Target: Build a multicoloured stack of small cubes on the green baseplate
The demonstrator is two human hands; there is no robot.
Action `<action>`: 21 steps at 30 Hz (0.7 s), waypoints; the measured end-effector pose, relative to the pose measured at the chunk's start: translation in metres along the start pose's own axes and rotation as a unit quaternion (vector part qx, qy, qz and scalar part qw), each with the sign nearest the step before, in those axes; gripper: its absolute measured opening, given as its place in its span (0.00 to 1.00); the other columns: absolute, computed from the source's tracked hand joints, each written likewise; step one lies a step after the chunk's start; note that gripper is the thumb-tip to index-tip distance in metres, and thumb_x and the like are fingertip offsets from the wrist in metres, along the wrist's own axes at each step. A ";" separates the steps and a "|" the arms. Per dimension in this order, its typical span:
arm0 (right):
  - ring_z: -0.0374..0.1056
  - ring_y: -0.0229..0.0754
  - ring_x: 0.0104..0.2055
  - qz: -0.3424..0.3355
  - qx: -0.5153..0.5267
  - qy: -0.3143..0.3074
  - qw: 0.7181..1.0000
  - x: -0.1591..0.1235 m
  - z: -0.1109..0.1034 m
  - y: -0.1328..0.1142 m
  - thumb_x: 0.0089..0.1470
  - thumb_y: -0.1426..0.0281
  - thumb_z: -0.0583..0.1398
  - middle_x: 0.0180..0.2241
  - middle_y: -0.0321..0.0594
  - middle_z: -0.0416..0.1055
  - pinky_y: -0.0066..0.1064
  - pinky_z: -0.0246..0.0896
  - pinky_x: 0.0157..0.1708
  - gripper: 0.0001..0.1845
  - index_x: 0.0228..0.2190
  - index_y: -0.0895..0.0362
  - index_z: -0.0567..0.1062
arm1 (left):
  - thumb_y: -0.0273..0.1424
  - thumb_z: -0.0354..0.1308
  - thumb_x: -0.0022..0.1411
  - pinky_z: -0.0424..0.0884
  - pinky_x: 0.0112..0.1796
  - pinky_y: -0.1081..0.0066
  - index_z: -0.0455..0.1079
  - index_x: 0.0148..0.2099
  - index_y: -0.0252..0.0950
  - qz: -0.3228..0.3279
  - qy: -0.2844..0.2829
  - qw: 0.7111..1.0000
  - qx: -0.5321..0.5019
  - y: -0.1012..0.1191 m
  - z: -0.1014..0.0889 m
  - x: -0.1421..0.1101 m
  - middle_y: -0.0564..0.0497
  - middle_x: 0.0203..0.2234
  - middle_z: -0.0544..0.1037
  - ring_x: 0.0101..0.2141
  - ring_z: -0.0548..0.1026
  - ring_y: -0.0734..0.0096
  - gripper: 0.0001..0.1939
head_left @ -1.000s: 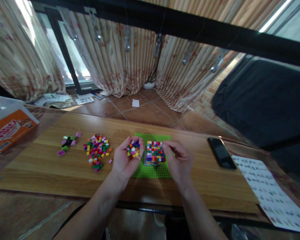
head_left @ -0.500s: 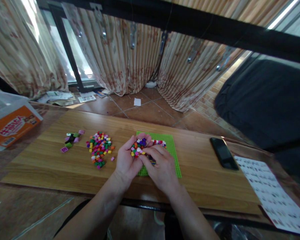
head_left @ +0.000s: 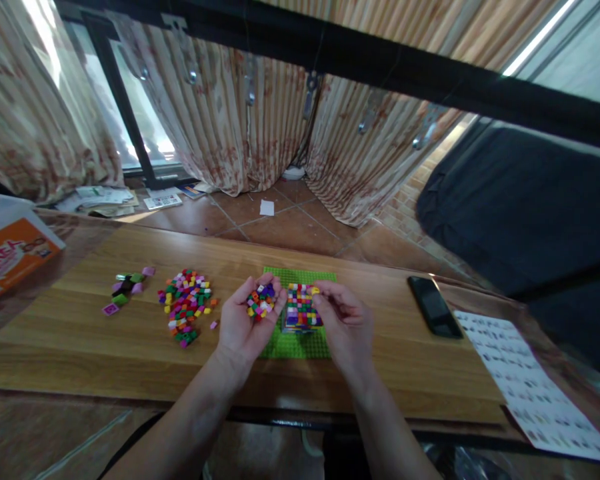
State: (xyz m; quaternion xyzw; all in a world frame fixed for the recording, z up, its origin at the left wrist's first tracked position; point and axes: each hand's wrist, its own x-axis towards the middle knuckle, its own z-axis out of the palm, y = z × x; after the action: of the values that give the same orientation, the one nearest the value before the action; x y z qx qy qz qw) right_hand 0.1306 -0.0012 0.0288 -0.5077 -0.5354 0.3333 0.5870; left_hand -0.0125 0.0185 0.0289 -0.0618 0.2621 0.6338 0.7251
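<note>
My left hand (head_left: 244, 321) is cupped palm up and holds a handful of small coloured bricks (head_left: 261, 301). Just right of it a block built of many-coloured bricks (head_left: 301, 308) stands on a green baseplate (head_left: 291, 344). My right hand (head_left: 344, 319) pinches a small yellow brick (head_left: 315, 291) at the block's upper right corner. A loose pile of the same small bricks (head_left: 185, 305) lies on the wooden table (head_left: 95, 347) to the left of my left hand.
A few larger purple, green and black pieces (head_left: 126, 287) lie far left. A black phone (head_left: 433, 305) and a printed sheet (head_left: 530, 380) are at the right. An orange and white box (head_left: 7, 250) sits at the left edge. Curtains and tiled floor lie beyond.
My right hand reached over to the bricks in my left palm half a second ago. It has since come back to the right, to the top of the block, with a small brick pinched.
</note>
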 end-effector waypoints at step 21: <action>0.71 0.44 0.40 0.027 -0.149 -0.001 0.988 0.024 -0.023 0.035 0.54 0.63 0.57 0.37 0.42 0.78 0.36 0.64 0.42 0.14 0.35 0.55 0.80 | 0.26 0.49 0.64 0.76 0.32 0.70 0.73 0.30 0.27 -0.010 0.008 0.999 0.034 0.001 0.000 0.001 0.43 0.26 0.75 0.28 0.74 0.71 0.15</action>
State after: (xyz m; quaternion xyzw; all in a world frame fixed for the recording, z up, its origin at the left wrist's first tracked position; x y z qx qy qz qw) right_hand 0.1626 0.0248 0.0043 -0.6034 -0.5659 0.2664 0.4947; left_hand -0.0131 0.0191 0.0285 -0.0449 0.2887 0.6165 0.7312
